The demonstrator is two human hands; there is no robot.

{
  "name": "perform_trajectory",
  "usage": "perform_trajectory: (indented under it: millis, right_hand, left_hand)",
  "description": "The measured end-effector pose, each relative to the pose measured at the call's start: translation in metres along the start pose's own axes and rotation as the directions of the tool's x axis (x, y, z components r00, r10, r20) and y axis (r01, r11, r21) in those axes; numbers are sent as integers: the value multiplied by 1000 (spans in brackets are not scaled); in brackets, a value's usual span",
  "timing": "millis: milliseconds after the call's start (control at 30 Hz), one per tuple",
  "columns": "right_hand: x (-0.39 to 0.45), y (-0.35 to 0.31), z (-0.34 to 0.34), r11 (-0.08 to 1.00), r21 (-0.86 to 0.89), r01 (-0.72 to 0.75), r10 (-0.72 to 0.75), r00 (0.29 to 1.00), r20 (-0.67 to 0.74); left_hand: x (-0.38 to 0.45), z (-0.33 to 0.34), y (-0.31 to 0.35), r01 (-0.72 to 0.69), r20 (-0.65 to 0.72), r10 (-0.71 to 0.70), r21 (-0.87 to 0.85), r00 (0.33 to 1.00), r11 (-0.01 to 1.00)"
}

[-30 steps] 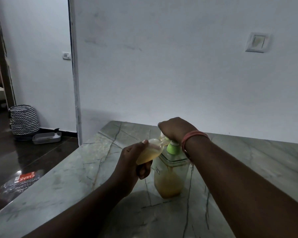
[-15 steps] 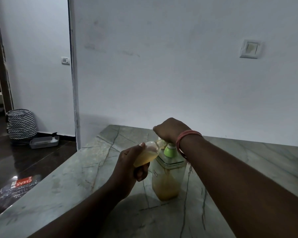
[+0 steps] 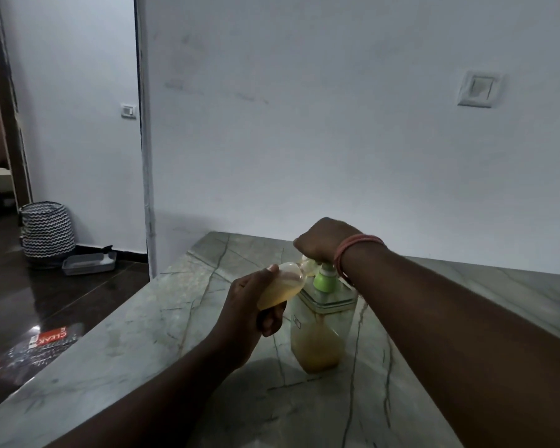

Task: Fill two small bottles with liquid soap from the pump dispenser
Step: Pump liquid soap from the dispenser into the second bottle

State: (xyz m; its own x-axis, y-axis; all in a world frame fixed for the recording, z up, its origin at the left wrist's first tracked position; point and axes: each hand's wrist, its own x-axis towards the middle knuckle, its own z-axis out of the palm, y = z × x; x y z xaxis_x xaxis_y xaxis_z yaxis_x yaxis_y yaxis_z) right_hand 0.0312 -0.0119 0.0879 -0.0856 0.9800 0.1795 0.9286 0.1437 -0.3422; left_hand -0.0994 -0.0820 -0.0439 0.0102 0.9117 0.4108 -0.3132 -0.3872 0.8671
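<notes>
soap half fills the bottle (image 3: 283,286) gripped tilted in the left hand (image 3: 256,305) at the spout; right hand (image 3: 320,240) curls over the pump (image 3: 324,279).

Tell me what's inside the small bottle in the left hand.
The small bottle, tilted in the left hand, holds amber liquid soap pooled in its lower part; the upper part looks clear. Its bottom end is covered by the fingers, its mouth by the right hand.
</notes>
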Motion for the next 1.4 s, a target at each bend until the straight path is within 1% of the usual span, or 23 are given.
perform_trajectory:
  millis: [67,133,167,267,400,500,600,667,733,833,933,1067,1167,1233,1300,1400]
  right_hand:
    - [3,-1,3,1000,19,22,-22,999,-34]
    - [7,2,8,994,108,23,-24,1000,12]
    - [8,4,9,992,121,16,-21,999,39]
    - [8,9,6,999,53,10,-15,996,86]
    - [7,7,3,999,44,20,-24,996,83]
    - [6,5,3,997,75,7,-11,998,61]
    - [5,3,0,999,32,16,-17,1000,20]
    - [7,4,2,999,38,28,-28,1000,0]
    - [8,6,7,998,48,52,-53,998,22]
    - [10,8,9,997,10,80,-80,994,73]
    - [10,8,6,996,-14,86,-85,993,78]
    - [5,4,2,997,-1,71,-71,993,90]
    - [0,2,-1,999,18,41,-42,998,55]
    - [-2,2,-1,999,-3,37,-37,999,-4]
    - [-1,3,2,999,19,45,-44,997,-59]
    - [2,6,8,996,56,69,-69,998,0]
  left_hand:
    - [1,-1,-1,4,2,-4,7,1000,1000]
    - [2,-1,-2,1,1,-1,-1,1000,1000]
    - [3,-1,-3,-3,8,3,-10,1000,1000]
    - [5,-1,-5,-10,39,11,-28,999,1000]
    - [6,1,-3,-9,34,10,-46,999,999]
    - [3,1,0,0,24,1,-46,1000,999]
    - [1,2,1,1,9,-1,-44,1000,999]
    - [2,1,-1,-4,4,4,-33,1000,999]
    - [3,0,-4,-5,-3,5,-15,1000,1000]
    - [5,0,-7,-2,5,2,-23,1000,1000]
    - [7,0,-6,-6,11,6,-21,1000,1000]
    - [4,2,-1,-4,7,5,-33,1000,999]
    - [3,3,0,-3,-11,3,-42,1000,999]
    - [2,2,-1,5,-20,-5,-45,1000,999]
    - [3,1,-4,7,-15,-8,-47,1000,999]
    - [4,-2,-7,1,2,-1,-49,1000,999]
